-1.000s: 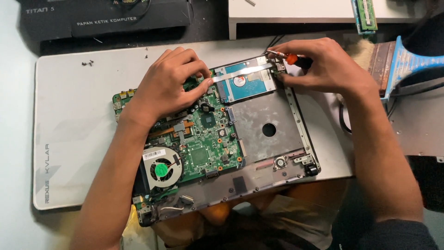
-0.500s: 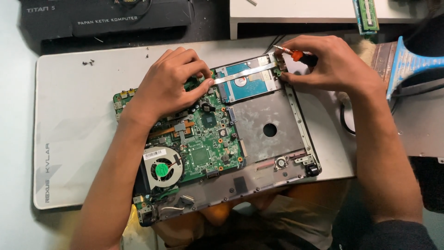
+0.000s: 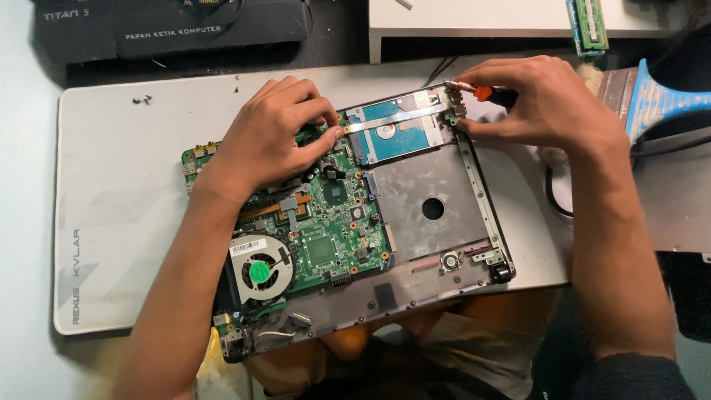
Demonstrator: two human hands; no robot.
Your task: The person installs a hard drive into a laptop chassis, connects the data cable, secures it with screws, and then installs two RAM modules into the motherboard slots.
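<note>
Surface: pale grey desk mat (image 3: 111,192) on a workbench, dark keyboard box (image 3: 178,30) beyond the hands.
Laptop chassis (image 3: 481,215): opened, lying flat on the mat under both hands, green motherboard (image 3: 326,237) and cooling fan (image 3: 259,270) exposed.
Left hand (image 3: 270,141): fingers curled, pressing down on the board's far edge, fingertips beside the hard drive (image 3: 392,133).
Right hand (image 3: 541,104): closed around an orange-handled screwdriver (image 3: 481,92), its tip at the chassis corner just left of the fingers.
Handling: board looks stiff but fragile, best held by bare edges; the drive is probably light and slick.
Nearby: blue-handled brush (image 3: 659,100) right of the right hand.
</note>
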